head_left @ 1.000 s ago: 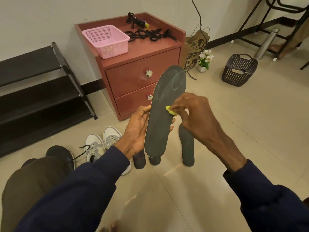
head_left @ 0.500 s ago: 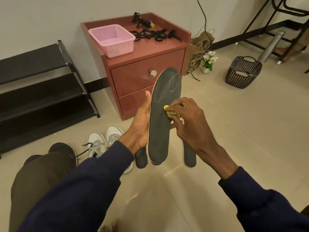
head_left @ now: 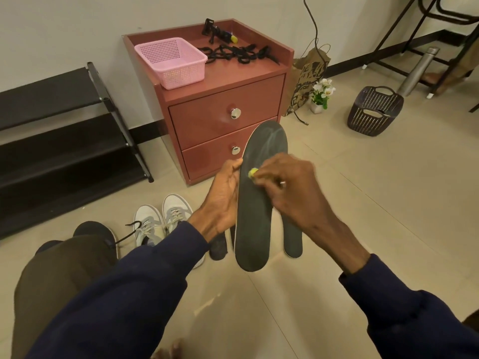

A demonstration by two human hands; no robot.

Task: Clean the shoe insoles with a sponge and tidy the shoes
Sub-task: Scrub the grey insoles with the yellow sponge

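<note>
A long dark grey insole (head_left: 255,216) stands upright in front of me, toe end up. My left hand (head_left: 220,200) grips its left edge from behind, thumb on the rim. My right hand (head_left: 285,187) pinches a small yellow sponge (head_left: 252,173) and presses it on the insole's upper middle. Faint wipe marks show near the toe. A second dark insole (head_left: 293,237) lies on the floor behind my right hand. A pair of white sneakers (head_left: 160,221) stands on the floor to the left, with a black shoe (head_left: 93,230) beside them.
A red two-drawer cabinet (head_left: 223,120) carries a pink basket (head_left: 172,62) and black laces (head_left: 233,53). A black shoe rack (head_left: 64,141) stands left. A dark basket (head_left: 374,111), a paper bag (head_left: 308,73) and a small flower pot (head_left: 320,98) sit on the tiled floor.
My right hand has moved the sponge across to the insole's left side. The insole has turned more edge-on and dropped a little lower against the cabinet.
</note>
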